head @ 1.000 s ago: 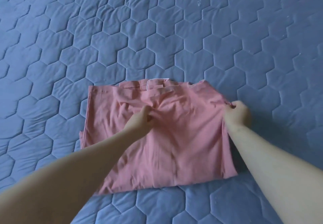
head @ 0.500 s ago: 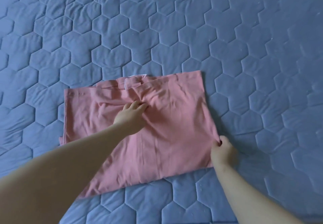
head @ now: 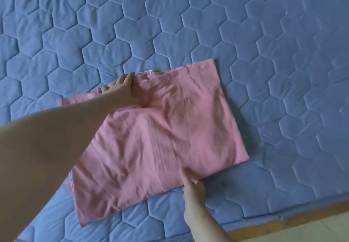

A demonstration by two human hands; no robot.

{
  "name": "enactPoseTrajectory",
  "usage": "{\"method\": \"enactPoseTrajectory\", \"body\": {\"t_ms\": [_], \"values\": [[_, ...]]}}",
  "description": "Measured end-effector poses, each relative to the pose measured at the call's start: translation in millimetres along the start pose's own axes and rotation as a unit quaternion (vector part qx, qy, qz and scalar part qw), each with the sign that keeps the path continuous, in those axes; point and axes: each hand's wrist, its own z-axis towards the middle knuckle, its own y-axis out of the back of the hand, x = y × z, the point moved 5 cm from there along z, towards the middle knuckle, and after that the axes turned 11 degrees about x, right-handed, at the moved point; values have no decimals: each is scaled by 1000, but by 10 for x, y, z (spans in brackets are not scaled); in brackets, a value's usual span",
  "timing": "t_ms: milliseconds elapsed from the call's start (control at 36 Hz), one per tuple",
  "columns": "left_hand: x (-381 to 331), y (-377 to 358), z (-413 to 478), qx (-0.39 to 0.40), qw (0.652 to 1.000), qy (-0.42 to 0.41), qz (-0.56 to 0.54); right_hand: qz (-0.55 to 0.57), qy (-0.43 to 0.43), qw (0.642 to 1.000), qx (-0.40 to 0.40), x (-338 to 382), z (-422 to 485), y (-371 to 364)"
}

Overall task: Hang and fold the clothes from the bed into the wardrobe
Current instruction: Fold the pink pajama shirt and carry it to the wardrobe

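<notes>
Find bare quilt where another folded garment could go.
Free: the blue quilt right of the pink garment, down to the bed edge, and the stretch beyond its far edge. Crowded: its left, crossed by the left hand and forearm, and its near edge, pinched by the right hand.

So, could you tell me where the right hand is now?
Head view, lower centre: the right hand pinches the near edge of the pink garment on the blue quilt.

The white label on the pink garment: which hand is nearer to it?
Left. The left hand lies flat on the pink garment just beside the white label, at the far edge. The right hand pinches the near edge, away from the label.
</notes>
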Motion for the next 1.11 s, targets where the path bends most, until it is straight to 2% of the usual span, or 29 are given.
{"method": "enactPoseTrajectory", "body": {"t_ms": [111, 222, 361, 500, 639, 722, 861, 972, 1111], "values": [[14, -14, 110, 22, 1000, -6, 21, 43, -70, 994, 69, -154, 24, -203], [-26, 17, 155, 35, 999, -10, 31, 112, -117, 983, 82, -201, 69, -253], [-80, 16, 168, 108, 989, -72, -64, 147, -137, 974, 102, -220, 168, -249], [-103, 38, 136, 165, 981, -68, -81, 183, -138, 963, 143, -181, 155, -273], [-57, 23, 47, 202, 964, -68, -162, 193, -124, 959, 168, -102, 102, -290], [-53, 85, -81, 214, 945, -67, -237, 203, -99, 958, 178, 14, 51, -258], [-131, 340, -342, 184, 918, -80, -341, 204, -23, 955, 216, 500, -171, -165], [-243, 724, -605, 121, 887, -114, -431, 200, 87, 952, 214, 1123, -370, -7], [-277, 1278, -1026, 7, 813, -198, -548, 184, 217, 927, 245, 2046, -771, 128]]}}
